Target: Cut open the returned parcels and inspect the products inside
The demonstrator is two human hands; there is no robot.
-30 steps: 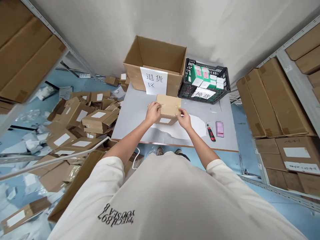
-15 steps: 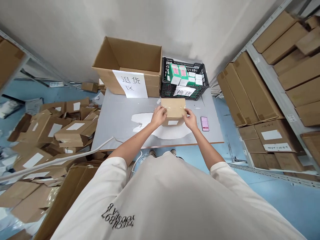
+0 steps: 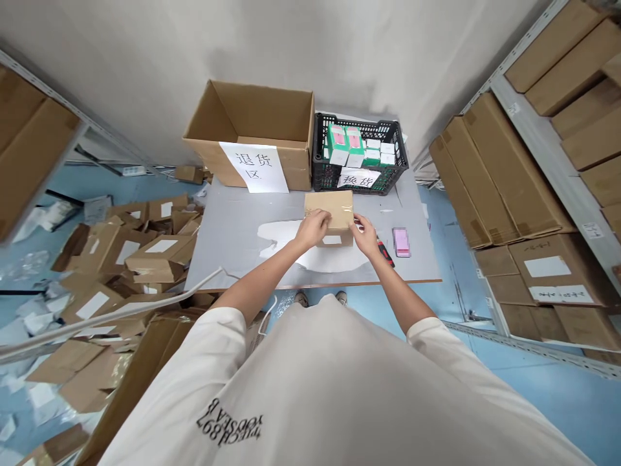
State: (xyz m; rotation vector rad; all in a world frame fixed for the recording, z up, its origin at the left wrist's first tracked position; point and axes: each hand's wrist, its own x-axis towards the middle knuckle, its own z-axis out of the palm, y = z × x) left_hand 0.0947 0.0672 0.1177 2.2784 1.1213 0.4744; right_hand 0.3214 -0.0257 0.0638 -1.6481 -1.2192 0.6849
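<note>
A small taped cardboard box (image 3: pixel 339 202) with a white label on its near side stands on the grey table (image 3: pixel 228 220). My left hand (image 3: pixel 314 228) rests on the box's left part, its fingers bent over the top; what they hold, if anything, is hidden. At the box's right edge, my right hand (image 3: pixel 363 234) has its fingers curled near the corner, and I cannot make out what is between them. A red and black tool (image 3: pixel 385 253) lies just right of that hand, partly behind it. Farther right are pink cards (image 3: pixel 402 241).
A large open carton (image 3: pixel 262 155) with a paper sign stands at the back left. Beside it, a black crate (image 3: pixel 398 175) holds green and white boxes. Opened cartons (image 3: pixel 155 252) are heaped left of the table. Shelves with boxes (image 3: pixel 548 268) stand at the right.
The small box sits slightly farther left, and my left hand has moved onto its top. The red and black tool now shows beside my right hand. The whole view has shifted a little.
</note>
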